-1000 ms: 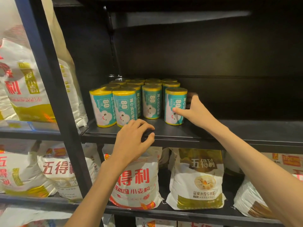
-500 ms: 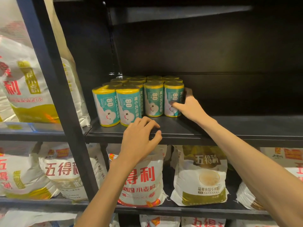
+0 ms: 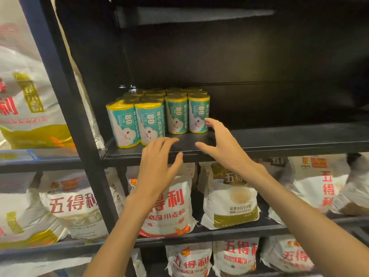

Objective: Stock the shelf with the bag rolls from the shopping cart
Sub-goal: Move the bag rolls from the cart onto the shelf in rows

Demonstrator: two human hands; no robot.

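Head view showed, at far left, flour sacks [image 3: 30,100] in the neighbouring bay, blurred and partly cut by the frame edge and a dark upright post [image 3: 65,80]. Right of the post, the bag rolls [image 3: 157,112] stood upright in a tight block at the left end of the dark shelf [image 3: 279,140], teal labels with yellow tops; only the front ones were readable, and how many rows ran behind them could not be counted in the gloom.

The left hand [image 3: 157,162] hovered at the shelf's front lip, fingers spread and loose, holding nothing. Whether its fingertips touched the edge could not be told. The right hand [image 3: 221,144] was just beside the rightmost front roll [image 3: 198,116], fingers splayed and empty; one fingertip looked to be at or against the roll's side, but contact was not certain.

Judged from this, one placing was finished and the hands were free: the rolls stood on the shelf and nothing was being carried. The next move would call for fetching more rolls and setting them upright in the bare stretch to the right of the block, close against it without knocking the front row over.

The shopping cart was nowhere in view, so what remained to stock could not be said. The shelf's right end and back wall were lost in shadow. More flour bags [image 3: 229,198] filled the tiers below.
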